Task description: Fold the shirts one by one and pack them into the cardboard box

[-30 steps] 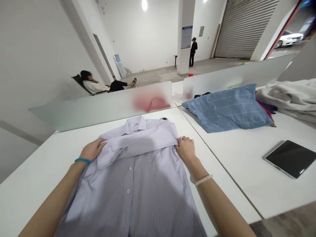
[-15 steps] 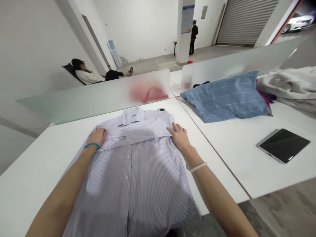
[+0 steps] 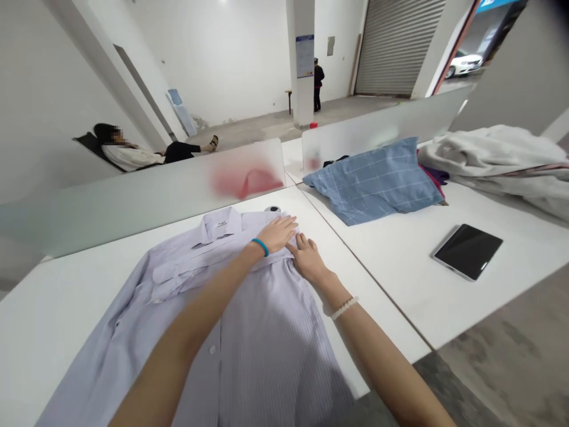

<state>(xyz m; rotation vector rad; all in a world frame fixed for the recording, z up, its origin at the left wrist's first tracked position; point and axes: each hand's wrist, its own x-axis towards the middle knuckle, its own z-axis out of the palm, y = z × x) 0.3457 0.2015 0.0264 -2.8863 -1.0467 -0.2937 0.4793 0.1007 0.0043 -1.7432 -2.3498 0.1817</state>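
The pale lilac, finely striped button-up shirt of thin cloth [image 3: 271, 320] lay front up on the smooth white tabletop [image 3: 26, 338], its collar toward the frosted glass divider [image 3: 115, 210] and a sleeve folded across its chest. The left hand [image 3: 276, 234], below a turquoise wristband [image 3: 261, 247], rested flat with fingers extended on the cloth near the shoulder. The right hand [image 3: 307, 257], below a white beaded bracelet [image 3: 345, 308], touched the same side edge just beside it; whether its fingers pinched the cloth could not be told.

Across the table seam lay a blue cloth with thin white checks [image 3: 371, 182], a rumpled off-white fabric heap [image 3: 480, 154] and a flat, silver-edged tablet with a black screen [image 3: 469, 250], all clear of the shirt. Beyond the divider, one person [image 3: 133, 155] reclined and another [image 3: 318, 83] stood, partly behind a white pillar [image 3: 301, 95].

The left forearm covered part of the button front, and the frame's lower edge cut off the hem. A small black-and-white object [image 3: 272, 209] showed only partly past the shoulder; a red shape [image 3: 260, 182] blurred through the glass.
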